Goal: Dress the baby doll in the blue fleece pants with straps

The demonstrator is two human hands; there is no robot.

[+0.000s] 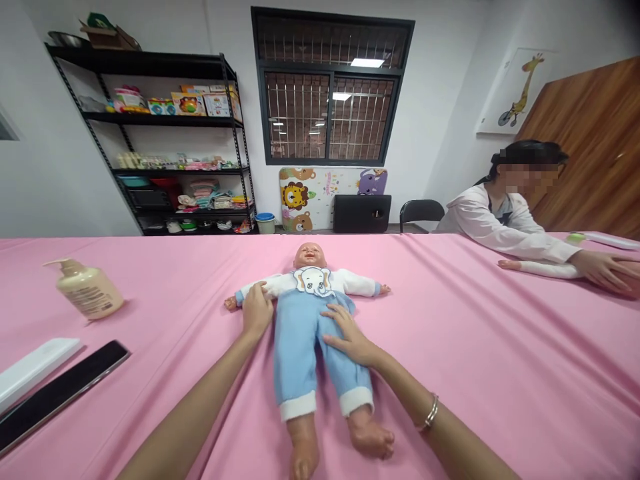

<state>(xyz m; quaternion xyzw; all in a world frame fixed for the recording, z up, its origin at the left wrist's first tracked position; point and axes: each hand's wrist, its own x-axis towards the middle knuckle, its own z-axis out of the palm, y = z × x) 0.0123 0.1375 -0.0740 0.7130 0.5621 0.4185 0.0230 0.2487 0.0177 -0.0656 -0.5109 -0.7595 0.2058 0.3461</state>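
A baby doll [313, 333] lies on its back on the pink cloth [500, 373], head away from me, in a white top with an elephant print and light blue trousers. My left hand [257, 311] rests on the doll's arm and side at the left, fingers laid over the white sleeve. My right hand [350, 337] lies flat on the doll's hip and thigh at the right, fingers stretched out. A thin bracelet circles my right wrist.
A beige pump bottle [89, 292] stands at the left. A black flat device [60, 393] and a white slab [35, 367] lie at the near left edge. Another person [520, 220] leans on the table at the far right. Shelves [165, 147] stand against the back wall.
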